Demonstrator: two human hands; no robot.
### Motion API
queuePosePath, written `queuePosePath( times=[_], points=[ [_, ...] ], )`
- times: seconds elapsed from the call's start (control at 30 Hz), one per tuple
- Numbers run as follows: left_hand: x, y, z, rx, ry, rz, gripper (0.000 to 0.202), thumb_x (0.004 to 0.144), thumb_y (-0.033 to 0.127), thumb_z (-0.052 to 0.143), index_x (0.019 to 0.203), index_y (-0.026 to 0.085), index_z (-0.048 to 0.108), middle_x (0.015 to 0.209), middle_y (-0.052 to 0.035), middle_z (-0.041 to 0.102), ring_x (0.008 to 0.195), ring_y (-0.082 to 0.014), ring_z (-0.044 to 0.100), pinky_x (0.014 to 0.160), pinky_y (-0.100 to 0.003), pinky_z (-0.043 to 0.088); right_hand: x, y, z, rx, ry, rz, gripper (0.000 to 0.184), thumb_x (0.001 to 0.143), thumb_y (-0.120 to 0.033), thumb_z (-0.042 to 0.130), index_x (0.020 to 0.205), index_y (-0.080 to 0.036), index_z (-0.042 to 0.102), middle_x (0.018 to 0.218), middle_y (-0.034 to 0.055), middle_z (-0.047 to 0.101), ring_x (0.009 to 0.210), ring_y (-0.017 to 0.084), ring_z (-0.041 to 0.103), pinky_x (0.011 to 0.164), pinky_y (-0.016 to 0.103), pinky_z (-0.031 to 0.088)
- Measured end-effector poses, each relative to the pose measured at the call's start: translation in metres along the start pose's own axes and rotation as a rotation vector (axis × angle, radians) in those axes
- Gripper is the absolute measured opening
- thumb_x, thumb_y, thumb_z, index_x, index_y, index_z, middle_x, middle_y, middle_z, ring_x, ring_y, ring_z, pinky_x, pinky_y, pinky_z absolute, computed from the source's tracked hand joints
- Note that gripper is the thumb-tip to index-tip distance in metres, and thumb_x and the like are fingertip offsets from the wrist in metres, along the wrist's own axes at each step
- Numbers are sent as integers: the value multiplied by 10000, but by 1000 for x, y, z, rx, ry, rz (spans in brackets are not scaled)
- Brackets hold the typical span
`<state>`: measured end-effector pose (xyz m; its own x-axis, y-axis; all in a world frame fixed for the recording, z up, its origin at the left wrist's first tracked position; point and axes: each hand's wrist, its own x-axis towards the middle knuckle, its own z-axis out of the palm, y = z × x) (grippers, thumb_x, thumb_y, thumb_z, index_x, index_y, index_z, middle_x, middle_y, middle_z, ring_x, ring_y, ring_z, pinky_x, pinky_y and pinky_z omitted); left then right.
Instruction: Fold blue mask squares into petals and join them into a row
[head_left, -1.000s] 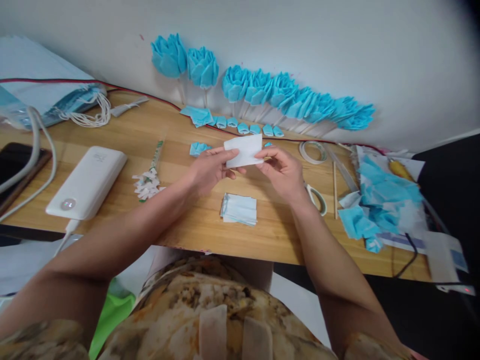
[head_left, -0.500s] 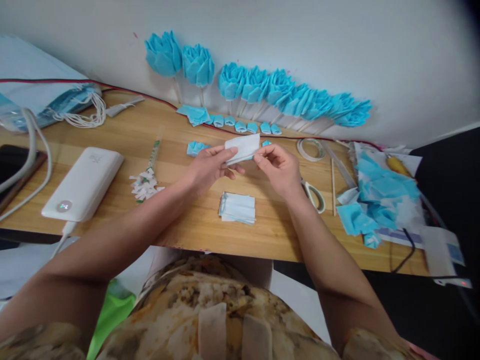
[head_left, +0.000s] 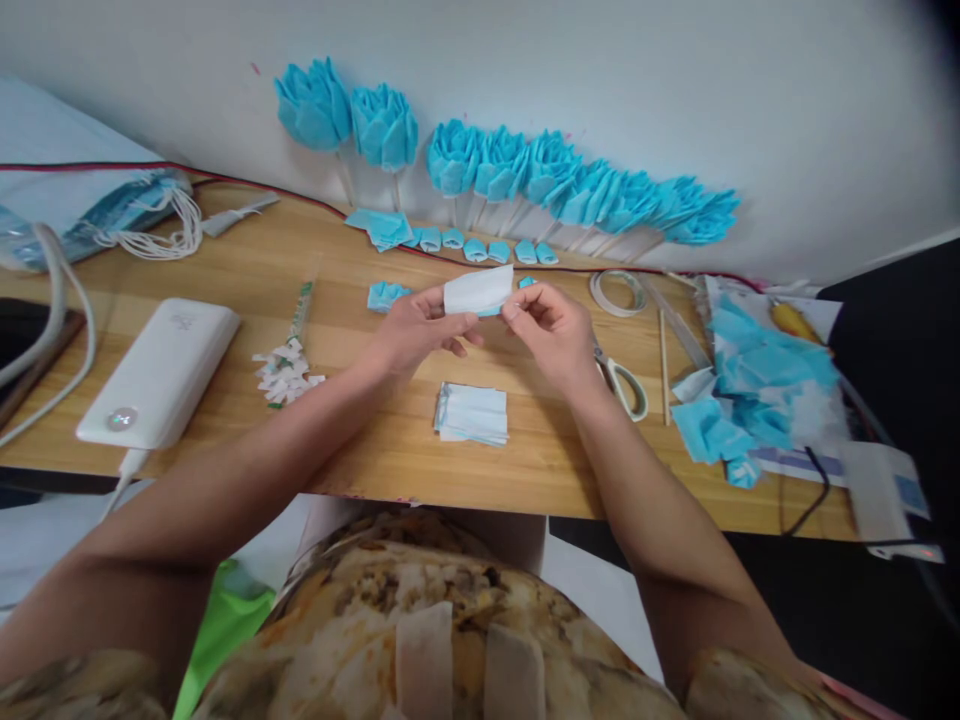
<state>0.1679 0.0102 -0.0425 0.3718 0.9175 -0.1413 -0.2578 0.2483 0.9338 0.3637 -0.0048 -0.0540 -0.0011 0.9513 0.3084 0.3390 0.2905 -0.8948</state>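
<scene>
White sheet (head_left: 477,290), blue showing at its lower edge, is raised over the table (head_left: 397,445) between my two hands. My left hand (head_left: 414,337) holds its left side, thumb at the bottom edge; my right hand (head_left: 553,335) pinches the lower right corner between thumb and finger. Nearer me lies a stack of pale pieces (head_left: 471,413). Scissors (head_left: 616,378) rest just beside my right wrist. Farther off, small blue rolls (head_left: 475,250) sit before stemmed blue flowers (head_left: 551,168) along the wall (head_left: 600,60).
</scene>
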Motion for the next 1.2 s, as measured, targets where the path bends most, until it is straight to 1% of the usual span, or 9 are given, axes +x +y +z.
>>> queuePosePath(
  times=[0.2, 0.33, 0.47, 0.6, 0.77, 0.87, 0.97, 1.07, 1.2],
  points=[
    [2, -2, -1, 57, 41, 48, 174, 807, 152, 749, 975, 109, 744, 791, -44, 763, 680, -145, 720, 578, -238, 525, 0, -3, 1, -1, -12, 26, 169, 870, -383, 703, 787, -243, 659, 686, -31, 610, 623, 117, 509, 629, 290, 436],
    [2, -4, -2, 58, 45, 60, 189, 808, 140, 732, 993, 104, 743, 753, -37, 757, 671, -148, 723, 573, -238, 521, 0, -4, 1, 5, -19, 23, 168, 871, -384, 703, 789, -243, 660, 687, -32, 607, 622, 115, 505, 631, 290, 436],
    [2, -4, -2, 52, 43, 60, 188, 799, 142, 739, 984, 106, 740, 746, -32, 757, 663, -147, 721, 571, -238, 524, -1, -2, 1, -14, -25, 26, 231, 878, -454, 715, 798, -246, 655, 700, -26, 614, 635, 123, 525, 630, 296, 449],
    [1, -2, -1, 47, 51, 52, 226, 798, 126, 740, 1021, 88, 733, 796, -47, 770, 660, -138, 721, 568, -228, 529, 0, 4, 0, 82, -26, 42, 333, 864, -588, 728, 988, -286, 664, 760, -20, 643, 680, 150, 590, 655, 317, 509],
    [2, 0, 0, 39, 70, 65, 283, 806, 92, 717, 1089, 89, 707, 778, -29, 762, 630, -126, 714, 562, -217, 535, 3, 9, -1, 216, -131, 59, 684, 798, -703, 742, 1346, -327, 579, 963, 24, 731, 883, 214, 710, 732, 360, 585],
    [2, -1, 1, 78, 56, 76, 274, 808, 86, 702, 1082, 97, 699, 775, -21, 758, 624, -120, 708, 558, -213, 539, 2, 8, 0, 248, -181, 118, 773, 752, -643, 817, 1402, -303, 574, 1116, 57, 748, 1041, 236, 719, 810, 362, 602],
    [3, -4, 2, 147, 51, 99, 308, 802, 78, 686, 1109, 102, 701, 724, 1, 732, 621, -122, 706, 539, -201, 525, 1, 6, 0, 255, -178, 169, 727, 755, -533, 852, 1387, -273, 604, 1213, 68, 741, 1108, 225, 696, 865, 343, 593],
    [4, -7, 3, 198, 67, 122, 401, 795, 68, 669, 1192, 110, 698, 730, 14, 728, 608, -112, 692, 535, -197, 517, 0, 5, -1, 242, -193, 188, 624, 798, -440, 820, 1364, -256, 631, 1171, 63, 761, 1068, 213, 703, 892, 351, 579],
    [4, -8, 2, 253, 61, 140, 454, 815, 75, 654, 1267, 111, 683, 712, 21, 721, 607, -103, 683, 550, -193, 514, 0, 5, 0, 241, -191, 192, 572, 799, -325, 776, 1351, -259, 640, 1081, 44, 777, 966, 194, 707, 822, 332, 569]
  ],
)
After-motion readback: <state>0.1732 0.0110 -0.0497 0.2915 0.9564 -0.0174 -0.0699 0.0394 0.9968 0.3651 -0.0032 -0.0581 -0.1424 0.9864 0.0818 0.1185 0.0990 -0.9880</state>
